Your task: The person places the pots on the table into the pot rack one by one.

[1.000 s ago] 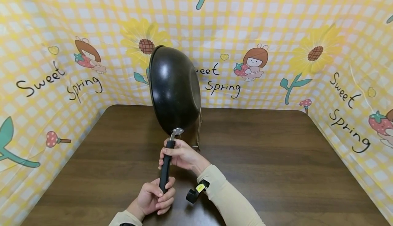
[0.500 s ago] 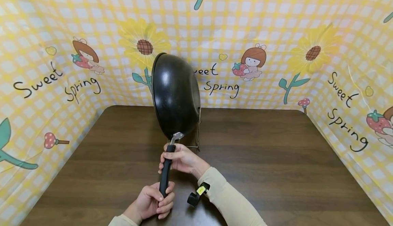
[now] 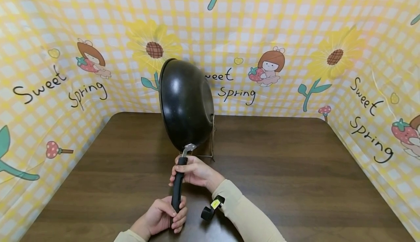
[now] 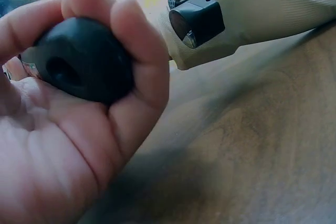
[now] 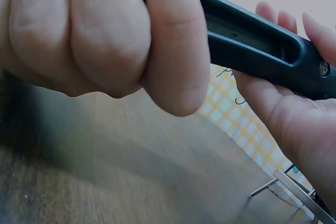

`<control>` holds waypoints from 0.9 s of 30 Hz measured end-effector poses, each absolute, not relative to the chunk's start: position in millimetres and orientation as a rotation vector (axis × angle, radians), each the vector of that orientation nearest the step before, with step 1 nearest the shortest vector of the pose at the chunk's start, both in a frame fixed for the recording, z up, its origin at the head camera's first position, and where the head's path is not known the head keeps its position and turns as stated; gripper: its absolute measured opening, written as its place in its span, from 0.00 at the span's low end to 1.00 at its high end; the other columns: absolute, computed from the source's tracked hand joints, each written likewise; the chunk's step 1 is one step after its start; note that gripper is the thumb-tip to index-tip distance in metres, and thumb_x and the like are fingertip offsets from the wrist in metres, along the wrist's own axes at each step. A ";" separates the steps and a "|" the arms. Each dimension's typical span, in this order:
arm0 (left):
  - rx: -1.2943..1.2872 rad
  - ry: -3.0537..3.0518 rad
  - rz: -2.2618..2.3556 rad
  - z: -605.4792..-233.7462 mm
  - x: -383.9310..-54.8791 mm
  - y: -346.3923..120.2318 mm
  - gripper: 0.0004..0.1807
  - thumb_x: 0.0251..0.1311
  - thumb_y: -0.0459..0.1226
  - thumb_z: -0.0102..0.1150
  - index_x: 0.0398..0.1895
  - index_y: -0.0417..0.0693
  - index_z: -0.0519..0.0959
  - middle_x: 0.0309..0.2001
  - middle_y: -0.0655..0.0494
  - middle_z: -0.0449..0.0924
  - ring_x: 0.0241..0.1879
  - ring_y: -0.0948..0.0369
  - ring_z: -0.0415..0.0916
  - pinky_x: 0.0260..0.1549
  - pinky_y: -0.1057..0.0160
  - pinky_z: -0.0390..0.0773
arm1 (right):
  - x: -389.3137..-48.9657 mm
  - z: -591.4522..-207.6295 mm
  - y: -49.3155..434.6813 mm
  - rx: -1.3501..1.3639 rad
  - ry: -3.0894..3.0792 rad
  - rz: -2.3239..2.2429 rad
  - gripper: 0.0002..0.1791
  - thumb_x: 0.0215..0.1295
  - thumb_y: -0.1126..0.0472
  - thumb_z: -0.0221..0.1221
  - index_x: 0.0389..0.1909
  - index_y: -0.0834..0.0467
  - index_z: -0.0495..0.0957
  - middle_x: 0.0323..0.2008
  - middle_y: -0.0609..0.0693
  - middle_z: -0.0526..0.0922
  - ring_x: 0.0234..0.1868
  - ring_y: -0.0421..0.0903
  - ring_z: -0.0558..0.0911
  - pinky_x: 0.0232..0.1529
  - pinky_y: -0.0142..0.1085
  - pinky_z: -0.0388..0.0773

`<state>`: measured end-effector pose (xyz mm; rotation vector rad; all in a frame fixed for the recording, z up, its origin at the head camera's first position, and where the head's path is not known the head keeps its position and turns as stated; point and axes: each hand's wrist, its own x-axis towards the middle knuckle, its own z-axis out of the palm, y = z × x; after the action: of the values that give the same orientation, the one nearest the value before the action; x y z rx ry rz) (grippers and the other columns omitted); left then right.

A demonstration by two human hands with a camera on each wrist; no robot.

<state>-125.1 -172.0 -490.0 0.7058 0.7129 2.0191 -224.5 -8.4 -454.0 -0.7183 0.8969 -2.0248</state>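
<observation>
A black wok (image 3: 185, 103) stands on its side, its rim to the left and flat base to the right. Its black handle (image 3: 177, 191) points toward the person. My right hand (image 3: 197, 171) grips the handle near the metal joint. Lower down, my left hand (image 3: 160, 212) wraps its fingers round the handle's end; the left wrist view shows the rounded handle end (image 4: 79, 61) inside those curled fingers. Just behind the wok is a thin metal wire rack (image 3: 212, 143), mostly hidden by it; part of the rack (image 5: 299, 195) also appears in the right wrist view.
A brown wooden table (image 3: 279, 169) extends on both sides of the hands. Yellow checked cloth (image 3: 203, 23) with printed flowers and figures surrounds its back and sides. A small black wrist camera (image 3: 207, 212) hangs from the right sleeve.
The wok has come down a little and slightly toward the person, close to the wire rack. Both hands have moved down with it and keep their grip on the handle.
</observation>
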 end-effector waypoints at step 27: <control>0.504 1.173 1.957 -495.4 -126.1 -178.0 0.20 0.51 0.22 0.54 0.49 0.42 0.73 0.38 0.56 0.84 0.46 0.55 0.84 0.53 0.58 0.78 | -222.5 -463.1 -0.3 -0.596 0.974 -1.939 0.22 0.64 0.82 0.40 0.34 0.53 0.74 0.31 0.49 0.82 0.37 0.46 0.85 0.50 0.41 0.80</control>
<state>-126.1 -178.0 -495.4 0.5044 1.1727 1.9574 -222.5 -0.3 -463.1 -0.5964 0.9737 -1.9392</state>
